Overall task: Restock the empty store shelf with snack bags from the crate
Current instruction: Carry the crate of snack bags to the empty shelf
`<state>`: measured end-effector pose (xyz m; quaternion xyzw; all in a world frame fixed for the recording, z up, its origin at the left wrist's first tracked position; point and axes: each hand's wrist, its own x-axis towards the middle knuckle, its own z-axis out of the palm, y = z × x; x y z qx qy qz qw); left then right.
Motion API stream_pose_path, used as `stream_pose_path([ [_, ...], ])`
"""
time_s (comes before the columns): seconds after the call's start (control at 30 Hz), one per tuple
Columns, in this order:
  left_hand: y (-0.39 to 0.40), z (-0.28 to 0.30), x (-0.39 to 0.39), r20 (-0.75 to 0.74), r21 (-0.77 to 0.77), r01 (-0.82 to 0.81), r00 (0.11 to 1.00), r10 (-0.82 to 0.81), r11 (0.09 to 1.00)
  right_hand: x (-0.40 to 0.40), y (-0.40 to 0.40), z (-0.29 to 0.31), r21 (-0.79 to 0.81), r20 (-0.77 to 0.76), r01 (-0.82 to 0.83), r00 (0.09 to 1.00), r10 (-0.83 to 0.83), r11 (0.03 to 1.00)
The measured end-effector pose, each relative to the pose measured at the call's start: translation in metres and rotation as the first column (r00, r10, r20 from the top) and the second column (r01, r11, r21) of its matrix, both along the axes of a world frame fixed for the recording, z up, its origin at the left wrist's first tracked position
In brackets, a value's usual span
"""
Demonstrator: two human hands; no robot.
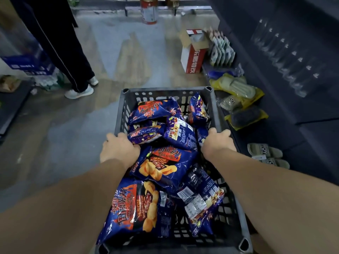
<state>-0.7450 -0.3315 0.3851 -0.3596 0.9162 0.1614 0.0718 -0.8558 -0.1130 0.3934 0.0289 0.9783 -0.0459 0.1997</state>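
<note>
A dark grey plastic crate sits low in front of the person, its long axis running straight away from the body, and both bare arms reach forward into it. The left hand curls over the crate's left rim about midway along, fingers hooked on the outer side and the heel against the blue barbecue-flavour potato chip bags heaped inside. The right hand mirrors it on the crate's right rim, fingers wrapped over the edge, so each hand grips a long wall of the crate and neither holds a bag. The bags fill the crate from near end to far end, lying between the two hands and touching both wrists; the nearest one lies directly under the left forearm. To the crate's right, just beside it, runs a low dark shelf carrying packaged slippers, with higher dark shelf levels above it. My reading is that the crate is being carried or set into place beside the shelf, with stocking not yet begun. The shelf lies to the right of the crate, so the right hand is the nearer one for the first transfer.
</note>
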Motion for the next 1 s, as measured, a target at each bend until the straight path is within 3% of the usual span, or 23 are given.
stream_pose_path([
  [0.53,-0.181,0.003,-0.296,0.047,0.002,0.091,0.995,-0.091,0.996,-0.279,-0.169,0.005,0.038,0.043,0.074,0.996,-0.076,0.997],
  [1.0,-0.229,0.014,-0.500,0.045,-0.032,0.107,0.993,-0.105,0.994,-0.483,-0.210,0.013,0.041,-0.010,0.059,0.998,-0.059,0.997],
])
